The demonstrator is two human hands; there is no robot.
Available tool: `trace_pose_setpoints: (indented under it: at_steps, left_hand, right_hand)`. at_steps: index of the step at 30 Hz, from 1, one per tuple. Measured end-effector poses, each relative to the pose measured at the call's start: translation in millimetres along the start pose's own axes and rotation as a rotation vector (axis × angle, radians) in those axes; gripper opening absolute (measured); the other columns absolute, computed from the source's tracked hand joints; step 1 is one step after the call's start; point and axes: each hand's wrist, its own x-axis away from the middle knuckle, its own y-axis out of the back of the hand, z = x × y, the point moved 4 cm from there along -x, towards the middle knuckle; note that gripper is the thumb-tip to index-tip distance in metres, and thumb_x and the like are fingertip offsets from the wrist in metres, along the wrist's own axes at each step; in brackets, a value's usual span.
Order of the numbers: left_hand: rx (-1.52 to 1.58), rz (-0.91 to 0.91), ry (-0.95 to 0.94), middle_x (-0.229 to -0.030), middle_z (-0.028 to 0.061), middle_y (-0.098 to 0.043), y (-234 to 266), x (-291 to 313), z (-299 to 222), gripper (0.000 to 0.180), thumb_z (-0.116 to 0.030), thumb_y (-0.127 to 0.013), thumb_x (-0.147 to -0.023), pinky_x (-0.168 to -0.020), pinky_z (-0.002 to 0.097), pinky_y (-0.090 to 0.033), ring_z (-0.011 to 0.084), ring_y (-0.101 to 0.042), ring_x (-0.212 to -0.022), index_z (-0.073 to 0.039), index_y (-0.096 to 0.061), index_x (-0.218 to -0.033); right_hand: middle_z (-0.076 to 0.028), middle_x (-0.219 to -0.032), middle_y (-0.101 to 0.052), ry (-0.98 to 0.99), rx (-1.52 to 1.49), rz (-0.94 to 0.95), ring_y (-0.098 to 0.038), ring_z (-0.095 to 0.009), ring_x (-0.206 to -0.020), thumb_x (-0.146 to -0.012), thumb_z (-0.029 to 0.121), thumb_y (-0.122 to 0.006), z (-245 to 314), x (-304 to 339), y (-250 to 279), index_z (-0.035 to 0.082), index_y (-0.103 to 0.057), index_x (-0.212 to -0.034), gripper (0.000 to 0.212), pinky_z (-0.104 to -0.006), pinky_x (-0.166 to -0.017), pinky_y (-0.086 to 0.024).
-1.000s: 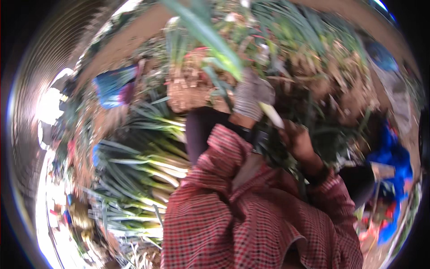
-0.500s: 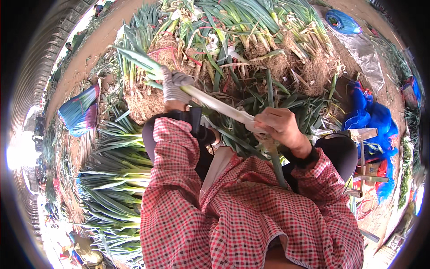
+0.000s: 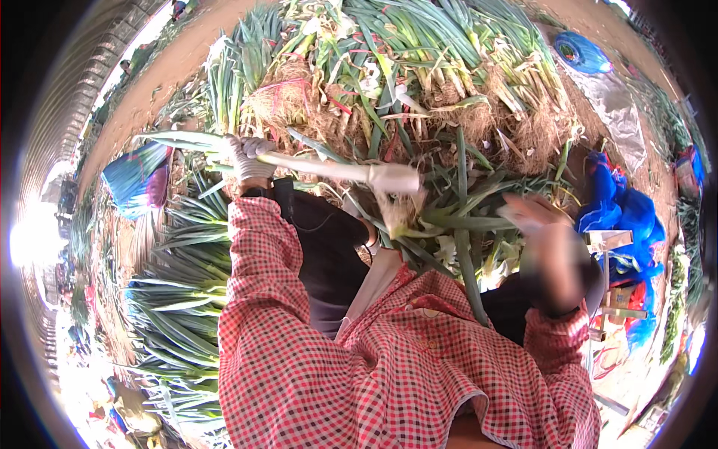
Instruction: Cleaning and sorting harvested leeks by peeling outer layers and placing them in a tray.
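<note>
A leek [image 3: 321, 166] lies crosswise in front of me, its green leaves to the left and its pale, blurred base end to the right. My left hand [image 3: 250, 155], in a grey glove, is closed round it where green turns white. Below the base end is a leafy scrap with a pale, stringy end [image 3: 400, 217]. My right hand [image 3: 542, 232] is bare and apart from the leek, smeared by motion. A green leaf [image 3: 475, 222] reaches close to its fingers; whether they hold it cannot be made out.
Bundled leeks with brown roots [image 3: 464, 112] are heaped ahead. More leeks [image 3: 183, 299] lie in rows at my left, near a blue and purple bundle [image 3: 138, 179]. Blue netting [image 3: 621, 209] and a wooden frame [image 3: 609, 239] stand at my right; a blue roll [image 3: 582, 52] lies far right.
My left hand has moved left with the leek. My right hand has come off the leek's base end and swung right and down.
</note>
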Motion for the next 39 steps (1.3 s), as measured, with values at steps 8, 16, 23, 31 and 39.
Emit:
trace_pose_setpoints:
  at_steps: [8, 16, 23, 31, 39]
  left_hand:
    - [-0.191, -0.13, 0.028, -0.046, -0.0051, -0.033, -27, -9, 59, 0.039, -0.046, -0.056, -0.082, -0.043, 0.0293, -0.038, 0.0102, -0.036, -0.042, -0.02, -0.04, -0.058]
    - [-0.559, -0.334, 0.024, -0.051, -0.0055, -0.035, -25, -18, 86, 0.028, -0.025, -0.06, -0.083, -0.038, 0.0253, -0.034, 0.0094, -0.035, -0.041, -0.016, -0.042, -0.064]
    - [-0.372, -0.368, 0.156, -0.051, -0.0072, -0.034, -10, -49, 114, 0.022, -0.019, -0.059, -0.083, -0.036, 0.023, -0.03, 0.0069, -0.032, -0.039, -0.016, -0.045, -0.067]
    - [-0.424, -0.374, 0.179, -0.049, -0.0053, -0.032, 15, -65, 132, 0.021, -0.018, -0.056, -0.083, -0.034, 0.027, -0.029, 0.0102, -0.029, -0.036, -0.014, -0.043, -0.067]
    - [-0.401, -0.301, 0.281, -0.049, -0.0038, -0.033, 11, -66, 158, 0.023, -0.018, -0.051, -0.084, -0.035, 0.0284, -0.029, 0.013, -0.03, -0.036, -0.015, -0.04, -0.064]
  right_hand:
    - [-0.013, -0.124, -0.036, 0.138, 0.245, 0.189, -0.038, -0.027, -0.112, -0.059, 0.032, -0.072, 101, -78, -86, 0.005, -0.038, -0.126, 0.079, -0.0462, -0.09, -0.031]
    - [-0.009, -0.059, -0.053, 0.473, 0.081, 0.388, -0.058, -0.024, -0.053, -0.078, 0.021, -0.051, 89, -83, -138, 0.001, -0.049, -0.076, 0.02, -0.0321, -0.046, -0.044]
    - [-0.008, -0.056, -0.053, 0.369, -0.001, 0.304, -0.055, -0.027, -0.053, -0.076, 0.016, -0.051, 95, -87, -112, 0.004, -0.053, -0.079, 0.013, -0.0383, -0.048, -0.045]
    - [-0.01, -0.05, -0.046, 0.29, -0.245, 0.04, -0.05, -0.027, -0.046, -0.077, 0.012, -0.061, 99, -57, -92, 0.003, -0.054, -0.078, 0.011, -0.0376, -0.043, -0.042]
    - [-0.013, -0.057, -0.05, 0.168, -0.35, 0.081, -0.054, -0.029, -0.053, -0.076, 0.011, -0.06, 92, -24, -75, 0.002, -0.054, -0.076, 0.011, -0.0392, -0.049, -0.043]
